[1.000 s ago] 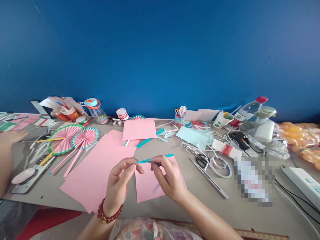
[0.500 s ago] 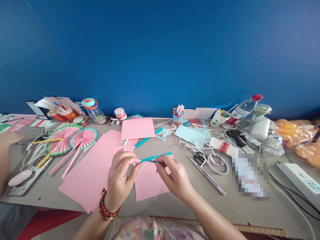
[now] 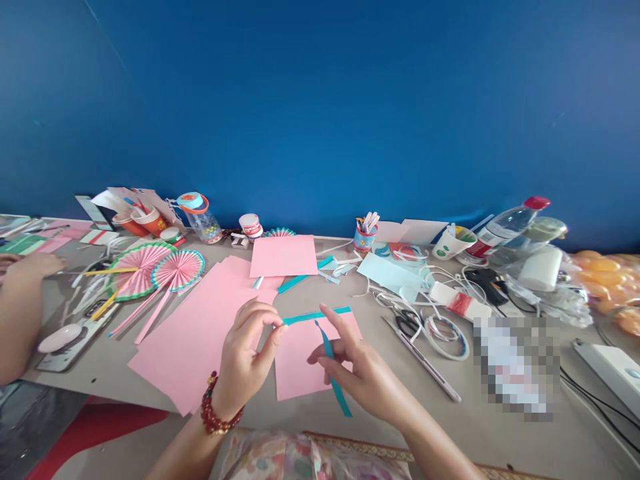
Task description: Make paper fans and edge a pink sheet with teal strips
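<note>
A pink paper sheet [image 3: 305, 367] lies in front of me with a teal band [image 3: 320, 315] along its far edge. My left hand [image 3: 250, 357], a red beaded bracelet on its wrist, is closed in a pinch at the band's left end; what is between its fingertips is too small to make out. My right hand [image 3: 353, 367] hovers over the sheet's right side, gripping a narrow teal paper strip [image 3: 341, 398] between thumb and fingers. One end of the strip points up and the other hangs toward me. The right index finger is stretched out near the band.
Pink sheets [image 3: 187, 333] lie to the left, beside pleated paper fans [image 3: 179, 270]. A utility knife [image 3: 435, 373], scissors [image 3: 407, 323] and tangled white cords lie right. Cups and bottles line the blue wall. Another person's arm [image 3: 23, 313] rests at the far left.
My right hand has moved down and toward me, drawing the teal strip away from my left hand. The strip was stretched between both hands and now dangles. The view has shifted slightly left.
</note>
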`<action>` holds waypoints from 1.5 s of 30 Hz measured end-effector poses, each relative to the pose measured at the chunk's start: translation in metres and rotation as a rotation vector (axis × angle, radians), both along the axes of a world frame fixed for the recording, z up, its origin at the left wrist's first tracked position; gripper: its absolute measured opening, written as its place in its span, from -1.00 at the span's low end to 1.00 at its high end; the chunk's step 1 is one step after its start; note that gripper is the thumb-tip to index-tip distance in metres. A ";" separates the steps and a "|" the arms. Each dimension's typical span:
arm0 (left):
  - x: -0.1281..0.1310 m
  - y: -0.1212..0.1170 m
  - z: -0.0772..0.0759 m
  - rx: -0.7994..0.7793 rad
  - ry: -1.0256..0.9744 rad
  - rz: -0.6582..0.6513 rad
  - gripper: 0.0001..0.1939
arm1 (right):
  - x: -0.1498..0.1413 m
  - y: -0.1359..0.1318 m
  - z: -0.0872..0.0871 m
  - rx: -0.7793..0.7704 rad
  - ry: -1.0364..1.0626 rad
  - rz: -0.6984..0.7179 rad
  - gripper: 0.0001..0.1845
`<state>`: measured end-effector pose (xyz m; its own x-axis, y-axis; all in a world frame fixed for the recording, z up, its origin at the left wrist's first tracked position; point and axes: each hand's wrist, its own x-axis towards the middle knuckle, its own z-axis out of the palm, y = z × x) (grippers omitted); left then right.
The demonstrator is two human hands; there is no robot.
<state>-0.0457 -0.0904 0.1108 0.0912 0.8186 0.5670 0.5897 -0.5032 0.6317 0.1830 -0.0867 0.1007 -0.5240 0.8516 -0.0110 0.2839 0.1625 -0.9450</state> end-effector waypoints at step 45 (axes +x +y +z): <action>-0.013 -0.013 -0.073 -0.639 -0.321 0.007 -0.78 | 0.080 -0.031 -0.067 0.135 -0.015 -0.672 -0.76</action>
